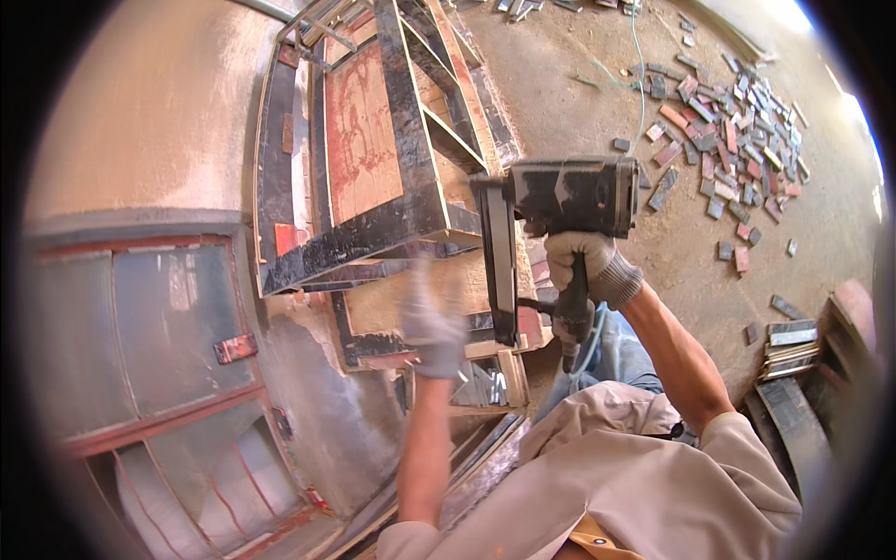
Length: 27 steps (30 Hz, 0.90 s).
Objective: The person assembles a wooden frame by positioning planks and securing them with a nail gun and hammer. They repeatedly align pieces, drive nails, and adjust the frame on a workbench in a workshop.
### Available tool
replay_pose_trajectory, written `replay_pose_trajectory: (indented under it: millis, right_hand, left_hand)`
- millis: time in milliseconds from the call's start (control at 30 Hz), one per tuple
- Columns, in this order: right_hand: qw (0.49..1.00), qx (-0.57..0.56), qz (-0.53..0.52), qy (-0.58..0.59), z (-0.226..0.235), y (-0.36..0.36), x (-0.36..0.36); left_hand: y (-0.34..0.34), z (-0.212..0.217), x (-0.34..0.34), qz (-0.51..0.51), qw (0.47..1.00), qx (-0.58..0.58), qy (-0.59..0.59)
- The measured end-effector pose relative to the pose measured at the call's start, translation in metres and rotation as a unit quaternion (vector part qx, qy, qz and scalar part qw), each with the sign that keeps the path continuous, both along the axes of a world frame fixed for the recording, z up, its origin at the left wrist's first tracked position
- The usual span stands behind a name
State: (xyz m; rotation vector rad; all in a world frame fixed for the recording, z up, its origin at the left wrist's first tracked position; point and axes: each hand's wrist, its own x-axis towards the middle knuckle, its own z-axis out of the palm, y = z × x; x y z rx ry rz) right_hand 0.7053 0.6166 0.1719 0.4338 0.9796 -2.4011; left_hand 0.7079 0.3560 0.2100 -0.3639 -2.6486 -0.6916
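Observation:
My right hand point(586, 266), in a pale work glove with a grey cuff, is wrapped round the handle of a black nail gun point(571, 194). The gun's long, straight magazine point(500, 271) stands beside the corner of a wooden frame point(373, 233) built from black-faced boards. My left hand point(432, 317), gloved too, is raised in front of the frame's near end and blurred by motion, so its fingers cannot be read clearly. Behind it lies a bare, light wood panel point(373, 303). A pale blue hose point(595, 338) shows below the gun's handle.
Many small wood offcuts point(737, 140) lie scattered over the floor at the far right, with a thin hose point(640, 84) near them. Stacked strips point(791, 350) and curved boards point(793, 429) are at the right. A glazed, red-framed window point(177, 327) and plastered wall stand at left.

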Motion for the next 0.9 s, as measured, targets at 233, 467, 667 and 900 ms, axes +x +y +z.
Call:
replay_pose_trajectory:
  millis: [233,467,667,900]
  right_hand:
    - [0.985,-0.134,0.057,-0.088,-0.041,-0.009,0.005]
    - [0.973,-0.174,0.070,-0.134,-0.047,-0.011,-0.009]
    - [0.971,-0.167,0.080,-0.152,-0.049,-0.007,-0.017]
    - [0.987,-0.105,0.098,0.070,-0.038,0.011,0.005]
  left_hand:
    - [-0.127,-0.006,-0.183,0.059,0.981,-0.184,-0.020]
    - [-0.157,-0.042,-0.194,0.100,0.961,-0.255,-0.039]
    - [-0.154,-0.040,-0.195,0.112,0.965,-0.230,-0.053]
    - [-0.153,-0.037,-0.198,0.124,0.953,-0.262,-0.085]
